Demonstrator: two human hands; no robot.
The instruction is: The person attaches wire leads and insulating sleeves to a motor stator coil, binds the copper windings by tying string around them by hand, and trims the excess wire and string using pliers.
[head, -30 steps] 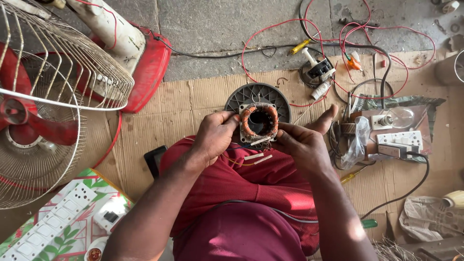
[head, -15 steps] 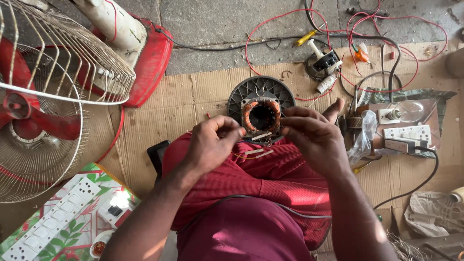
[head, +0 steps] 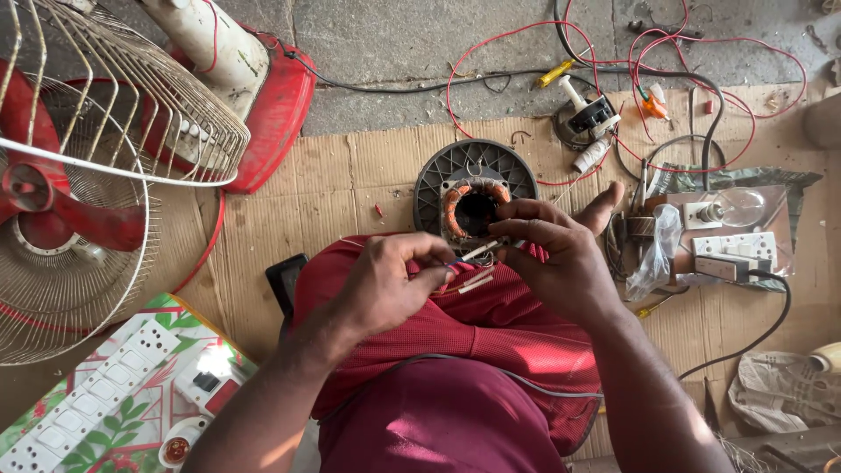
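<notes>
A small motor stator with copper-coloured windings point(head: 474, 208) rests on my red-clad lap, in front of a dark round ribbed cover point(head: 438, 175) lying on the cardboard. My left hand point(head: 385, 285) pinches thin white-sleeved wire leads point(head: 477, 252) that come off the stator. My right hand point(head: 561, 258) is curled around the stator's right side, its fingers touching the same leads. More white leads point(head: 473, 284) show just below the fingers.
A red pedestal fan with a wire guard point(head: 79, 201) lies at the left. A white switch board point(head: 96, 398) sits at lower left. Red wires point(head: 683, 79), a bulb point(head: 736, 208), sockets point(head: 736, 254) and small parts crowd the right. A black phone point(head: 286, 282) lies beside my thigh.
Both hands have slid down from around the stator toward my lap, uncovering its windings. The fingertips have closed on the white leads below it.
</notes>
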